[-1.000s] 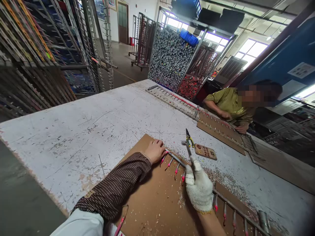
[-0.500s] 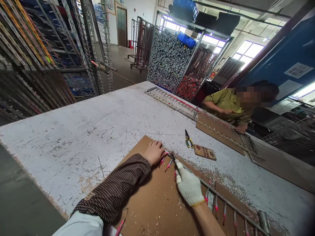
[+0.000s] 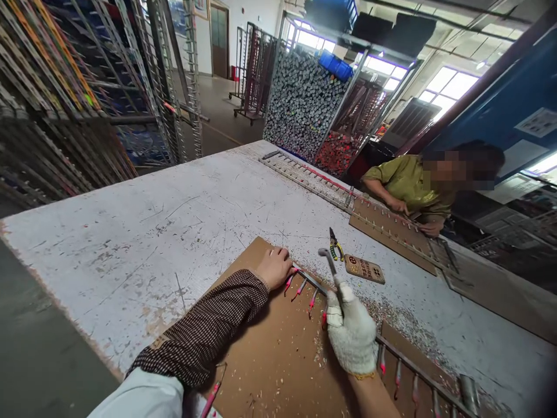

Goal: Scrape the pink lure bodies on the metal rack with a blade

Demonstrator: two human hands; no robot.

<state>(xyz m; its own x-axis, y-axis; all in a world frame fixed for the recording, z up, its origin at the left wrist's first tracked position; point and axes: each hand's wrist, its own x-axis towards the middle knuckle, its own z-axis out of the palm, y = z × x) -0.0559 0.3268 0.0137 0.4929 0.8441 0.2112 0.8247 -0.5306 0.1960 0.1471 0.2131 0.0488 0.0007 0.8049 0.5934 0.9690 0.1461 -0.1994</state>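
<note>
My left hand (image 3: 275,268) is bare, with a dark checked sleeve cover on its forearm, and its fingers curl over the far end of a metal hook rack (image 3: 402,355). Along this bar hang several hooks (image 3: 313,303) coated in pink. In a white knit glove, my right hand (image 3: 352,331) grips a grey metal tool with a bent, rounded end (image 3: 331,264). The tool's end is raised above the bar, apart from the hooks. The gloved hand hides the middle of the rack. Brown cardboard (image 3: 278,360) lies beneath the rack.
Yellow-and-black pliers (image 3: 336,247) and a patterned phone case (image 3: 364,269) lie on the chip-strewn white table (image 3: 143,255). Across it, a person in a green top (image 3: 398,174) works at another hook rack (image 3: 313,183). A pink-handled tool (image 3: 211,400) lies near me. Racks (image 3: 47,104) stand left.
My right hand has drawn back to the right, lifting the tool off the hooks near my left hand and uncovering more of them. My left hand stays on the rack's end.
</note>
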